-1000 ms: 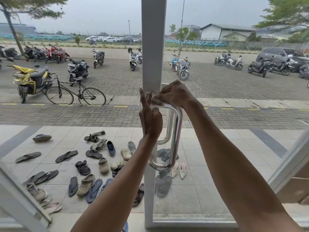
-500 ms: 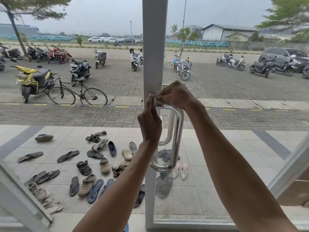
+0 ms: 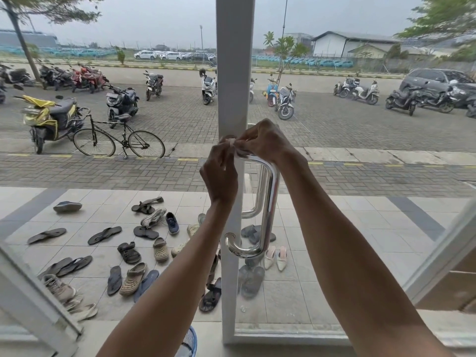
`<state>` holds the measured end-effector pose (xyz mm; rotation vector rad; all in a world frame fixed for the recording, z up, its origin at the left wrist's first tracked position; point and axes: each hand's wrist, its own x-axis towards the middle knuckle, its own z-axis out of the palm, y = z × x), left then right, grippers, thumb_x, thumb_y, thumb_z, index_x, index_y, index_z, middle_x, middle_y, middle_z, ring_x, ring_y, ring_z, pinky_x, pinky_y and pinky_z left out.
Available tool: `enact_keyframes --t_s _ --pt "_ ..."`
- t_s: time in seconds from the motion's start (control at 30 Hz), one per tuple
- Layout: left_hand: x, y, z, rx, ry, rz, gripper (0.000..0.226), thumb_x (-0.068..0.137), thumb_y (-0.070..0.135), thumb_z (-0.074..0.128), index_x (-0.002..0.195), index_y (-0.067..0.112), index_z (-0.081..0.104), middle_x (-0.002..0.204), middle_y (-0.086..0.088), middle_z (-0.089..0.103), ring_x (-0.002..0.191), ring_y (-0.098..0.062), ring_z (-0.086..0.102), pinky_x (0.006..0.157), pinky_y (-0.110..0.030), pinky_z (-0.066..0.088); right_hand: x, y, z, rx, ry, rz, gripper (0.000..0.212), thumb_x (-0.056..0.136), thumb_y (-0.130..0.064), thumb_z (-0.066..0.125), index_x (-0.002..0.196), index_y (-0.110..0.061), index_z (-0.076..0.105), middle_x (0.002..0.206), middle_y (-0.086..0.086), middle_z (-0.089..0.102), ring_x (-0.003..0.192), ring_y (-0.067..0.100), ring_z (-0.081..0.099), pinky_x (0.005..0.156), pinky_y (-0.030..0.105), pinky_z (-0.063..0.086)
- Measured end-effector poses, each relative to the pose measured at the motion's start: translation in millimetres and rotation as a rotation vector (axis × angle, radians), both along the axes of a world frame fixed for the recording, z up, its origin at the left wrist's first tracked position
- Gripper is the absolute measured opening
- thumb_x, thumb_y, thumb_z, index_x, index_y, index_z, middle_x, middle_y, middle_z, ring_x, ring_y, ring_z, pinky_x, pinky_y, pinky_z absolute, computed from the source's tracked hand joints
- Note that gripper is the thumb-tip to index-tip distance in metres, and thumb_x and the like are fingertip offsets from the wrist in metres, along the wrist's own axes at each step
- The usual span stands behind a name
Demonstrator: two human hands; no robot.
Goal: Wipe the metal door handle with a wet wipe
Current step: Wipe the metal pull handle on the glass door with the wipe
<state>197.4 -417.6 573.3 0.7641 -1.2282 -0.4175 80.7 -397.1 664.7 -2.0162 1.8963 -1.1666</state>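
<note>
Both hands are meeting at the top bend of the metal door handle (image 3: 269, 202). The right hand (image 3: 266, 140) is curling over that bend and pinching the wet wipe (image 3: 236, 148). The left hand (image 3: 219, 176), fingers curled, is pinching the wipe's near end against the white door frame (image 3: 231, 73).

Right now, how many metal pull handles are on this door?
2. The near handle is this side of the glass; the left hand and right hand pinch the wet wipe at its top bend. The outer handle sits behind the glass, partly hidden.
</note>
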Motion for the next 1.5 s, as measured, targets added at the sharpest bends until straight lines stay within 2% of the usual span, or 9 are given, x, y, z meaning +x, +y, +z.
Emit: enact_keyframes --t_s 0.23,0.37,0.5,0.87,1.03,1.17,1.23,1.4,1.5 --pt "-14.8 15.0 -14.5 -0.127 -0.122 0.013 0.025 0.101 0.012 0.06 0.123 0.006 0.071 0.13 -0.01 0.067 0.128 -0.018 0.06 0.103 -0.037 0.054 -19.2 20.8 -3.6 0.01 -0.054 0.098 0.019 0.077 -0.022 0.087 0.096 -0.017 0.082 0.084 -0.003 0.08 0.075 -0.001 0.073 0.073 0.015 0.057" --pt "-1.6 1.7 -9.4 -0.122 -0.18 -0.036 0.027 0.103 0.013 0.057 0.125 0.008 0.07 0.13 -0.009 0.068 0.126 -0.015 0.062 0.103 -0.035 0.054 -10.4 14.3 -0.6 -0.002 -0.022 0.063 0.017 0.078 -0.022 0.086 0.094 -0.017 0.083 0.08 -0.004 0.079 0.065 -0.009 0.067 0.062 0.009 0.049" --pt "2.9 -3.2 -4.7 -0.102 -0.227 -0.021 0.029 0.103 0.012 0.054 0.127 0.007 0.069 0.131 -0.01 0.067 0.124 -0.016 0.063 0.103 -0.031 0.054 -0.4 9.3 -0.8 -0.02 -0.022 0.049 0.013 0.079 -0.02 0.084 0.092 -0.017 0.083 0.078 -0.002 0.079 0.07 0.001 0.071 0.071 0.022 0.058" --pt "-41.1 31.0 -31.1 -0.206 -0.148 0.089 0.031 0.097 -0.002 0.061 0.128 0.0 0.066 0.138 -0.017 0.061 0.135 -0.028 0.055 0.111 -0.035 0.047 -24.3 40.6 -21.4 -0.196 0.007 0.09 0.023 0.077 -0.021 0.087 0.1 -0.022 0.082 0.092 -0.003 0.079 0.086 -0.009 0.07 0.083 0.013 0.056" --pt "-50.1 35.2 -37.8 -0.238 -0.169 0.078 0.038 0.095 -0.011 0.057 0.133 -0.006 0.06 0.143 -0.021 0.056 0.138 -0.037 0.05 0.113 -0.039 0.045 -29.4 43.9 -33.6 -0.301 -0.024 0.093 0.021 0.081 -0.023 0.084 0.1 -0.014 0.081 0.097 0.001 0.078 0.078 -0.029 0.056 0.083 -0.011 0.03" --pt "-58.5 36.0 -44.4 -0.251 -0.187 0.052 0.042 0.096 -0.013 0.053 0.138 -0.006 0.055 0.148 -0.021 0.05 0.144 -0.036 0.042 0.115 -0.046 0.042 -36.3 41.2 -46.7 -0.344 -0.07 0.044 0.021 0.081 -0.029 0.084 0.101 -0.021 0.081 0.101 -0.009 0.077 0.089 -0.024 0.06 0.12 0.025 0.027" --pt "-64.4 39.4 -47.4 -0.244 -0.185 0.037 0.043 0.097 -0.011 0.051 0.139 -0.006 0.053 0.15 -0.021 0.048 0.146 -0.036 0.039 0.116 -0.049 0.04 -38.4 42.1 -52.0 -0.348 -0.08 0.017 0.022 0.081 -0.029 0.084 0.102 -0.022 0.08 0.103 -0.012 0.077 0.094 -0.019 0.063 0.124 0.039 0.025" --pt "-79.8 50.1 -51.5 -0.247 -0.161 0.0 0.039 0.099 -0.006 0.045 0.137 -0.011 0.053 0.15 -0.024 0.047 0.147 -0.035 0.036 0.119 -0.045 0.038 -39.5 53.6 -62.9 -0.372 -0.192 -0.025 0.025 0.082 -0.021 0.083 0.107 -0.016 0.08 0.1 -0.003 0.079 0.096 -0.003 0.072 0.1 0.005 0.04" --pt "-87.1 51.1 -57.1 -0.272 -0.192 -0.032 0.043 0.092 -0.018 0.049 0.134 -0.012 0.056 0.148 -0.025 0.049 0.144 -0.036 0.041 0.116 -0.044 0.042 -44.3 60.4 -74.2 -0.363 -0.265 -0.053 0.022 0.084 -0.017 0.082 0.105 -0.016 0.08 0.097 -0.006 0.079 0.094 -0.001 0.073 0.09 0.019 0.056"
